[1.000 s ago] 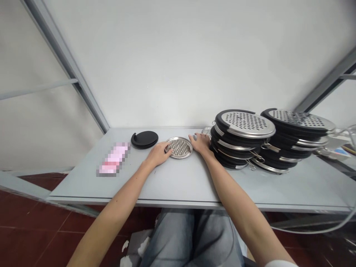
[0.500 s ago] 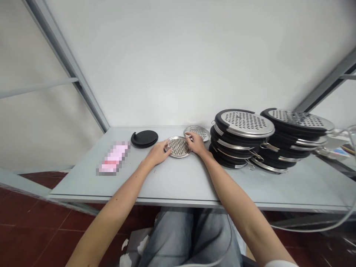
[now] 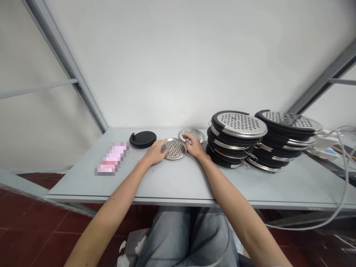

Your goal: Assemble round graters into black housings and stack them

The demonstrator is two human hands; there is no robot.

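A round metal grater plate (image 3: 174, 149) with raised teeth lies on the table in front of me. My left hand (image 3: 155, 152) grips its left rim, thumb over the edge and fingers curled along the far side. At the plate's right edge, my right hand (image 3: 195, 147) has its thumb and fingers apart; whether it touches the rim I cannot tell. Just behind that hand is a second round grater plate (image 3: 191, 132), partly covered by the fingers. To the left of my left hand rests a black round holder (image 3: 142, 139) with a hooked notch in its rim.
Two tall stacks of graters in black holders, the nearer stack (image 3: 237, 139) and the farther stack (image 3: 286, 141), stand at the right with wire loops sticking out. A blurred pink item (image 3: 112, 158) lies at the left. A white cable (image 3: 343, 185) hangs past the right table edge.
My right hand's fingers have loosened from the grater plate's right rim and spread. My left hand still holds the left rim. The whole view has shifted slightly.
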